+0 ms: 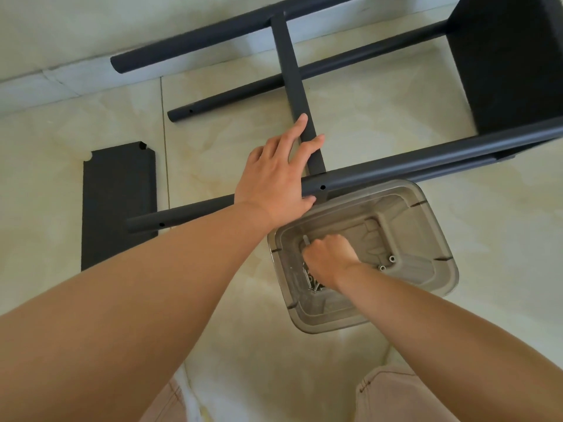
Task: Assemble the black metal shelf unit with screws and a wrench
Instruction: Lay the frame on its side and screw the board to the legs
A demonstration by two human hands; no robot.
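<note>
The black metal shelf frame lies on its side on the floor. Its near tube (426, 159) runs left to right and meets a crossbar (288, 65). My left hand (274, 178) rests flat on this joint, its straight fingers straddling the crossbar and its thumb along the tube by a screw hole (323, 187). My right hand (329, 254) is inside a clear plastic bin (438, 239), with its fingers curled round a silver metal piece (305, 239) that pokes out above the fist. Whether that piece is a wrench or a screw I cannot tell. Several loose screws (312, 281) lie under this hand.
A loose black shelf panel (118, 202) lies flat at the left, partly under the near tube's end. Two more frame tubes (274, 83) (213, 35) run behind, and a mounted black panel (511, 62) stands at the top right. Small nuts (391, 258) sit in the bin. A wall base runs along the top left.
</note>
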